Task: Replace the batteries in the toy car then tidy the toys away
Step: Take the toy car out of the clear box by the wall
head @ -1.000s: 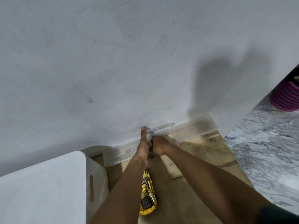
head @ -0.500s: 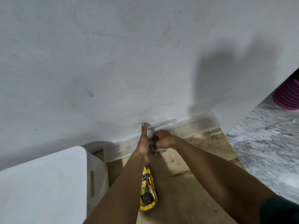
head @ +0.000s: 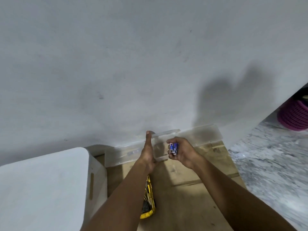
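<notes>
While the right hand (head: 184, 155) curls round blue batteries (head: 174, 147), left hand (head: 147, 154) lies against the clear box (head: 126, 154), thumb straight, fingers hidden; grip cannot be told. Yellow toy car (head: 148, 206) lies on brown board (head: 191, 194), beneath left forearm.

Grey wall (head: 133, 64) just past the left hand (head: 147, 152). White box (head: 41, 189) with a slot, low and left of that hand. Purple basket (head: 293, 117) far right of the right hand (head: 181, 151), above speckled grey floor (head: 270, 164). Brown surface (head: 183, 205) underneath.
</notes>
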`<control>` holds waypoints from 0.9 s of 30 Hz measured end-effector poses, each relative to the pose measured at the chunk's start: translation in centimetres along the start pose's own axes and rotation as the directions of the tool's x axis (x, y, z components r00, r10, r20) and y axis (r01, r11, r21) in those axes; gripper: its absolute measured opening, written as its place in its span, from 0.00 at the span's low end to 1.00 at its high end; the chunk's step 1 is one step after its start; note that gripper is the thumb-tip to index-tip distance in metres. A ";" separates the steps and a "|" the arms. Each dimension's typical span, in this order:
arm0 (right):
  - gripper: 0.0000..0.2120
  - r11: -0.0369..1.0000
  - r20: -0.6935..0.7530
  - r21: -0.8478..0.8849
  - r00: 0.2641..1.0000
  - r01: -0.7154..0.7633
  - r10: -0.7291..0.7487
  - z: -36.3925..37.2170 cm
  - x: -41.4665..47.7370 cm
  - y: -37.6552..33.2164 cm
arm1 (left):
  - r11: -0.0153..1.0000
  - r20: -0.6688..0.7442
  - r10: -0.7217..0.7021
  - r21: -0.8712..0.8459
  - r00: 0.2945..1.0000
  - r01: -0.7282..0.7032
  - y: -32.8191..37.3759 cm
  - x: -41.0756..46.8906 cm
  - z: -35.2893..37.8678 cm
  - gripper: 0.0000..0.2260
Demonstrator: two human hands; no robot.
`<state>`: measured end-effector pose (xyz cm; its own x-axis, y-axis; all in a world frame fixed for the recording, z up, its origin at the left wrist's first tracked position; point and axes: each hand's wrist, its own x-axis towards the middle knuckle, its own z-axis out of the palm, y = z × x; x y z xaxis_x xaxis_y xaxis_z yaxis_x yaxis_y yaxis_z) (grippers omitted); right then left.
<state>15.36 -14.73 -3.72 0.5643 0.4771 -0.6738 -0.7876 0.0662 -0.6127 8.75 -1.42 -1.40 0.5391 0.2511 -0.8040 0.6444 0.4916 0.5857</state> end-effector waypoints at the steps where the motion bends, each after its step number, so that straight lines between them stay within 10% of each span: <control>1: 0.05 0.997 -0.005 0.066 0.999 -0.036 0.036 -0.3 -0.3 0.0 | 1.000 0.003 0.005 -0.017 1.000 -0.005 -0.2 0.2 -0.1 0.51; 5: 0.14 0.998 -0.033 0.065 0.999 -0.024 0.026 -0.1 -1.9 -0.5 | 0.998 -0.016 0.027 -0.053 1.000 -0.028 -1.0 0.7 -0.3 0.45; 9: 0.22 0.941 -0.063 -0.182 0.952 0.284 -0.300 0.3 -3.1 -1.8 | 0.998 -0.072 0.039 -0.045 0.997 -0.043 -1.4 0.6 -0.5 0.24; 12: 0.16 0.546 0.014 -0.731 0.809 0.409 -0.588 0.3 -2.6 -2.2 | 0.999 -0.129 0.037 -0.008 0.991 -0.038 -1.6 0.7 -0.2 0.15; 17: 0.37 -0.204 0.208 -0.969 0.903 0.139 -0.375 -0.4 -1.0 0.0 | 0.999 -0.172 0.029 -0.020 0.985 -0.033 -2.2 1.3 0.0 0.08; 27: 0.28 -0.466 0.364 -0.872 0.834 0.148 -0.416 -0.7 0.9 1.7 | 0.992 -0.173 0.126 0.045 0.977 -0.120 -3.3 2.9 -0.1 0.20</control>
<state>14.68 -14.82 -5.66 0.7079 0.6887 -0.1566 0.6664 -0.7248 -0.1748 8.12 -2.23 -5.69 0.5138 0.4513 -0.7296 0.5992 0.4198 0.6816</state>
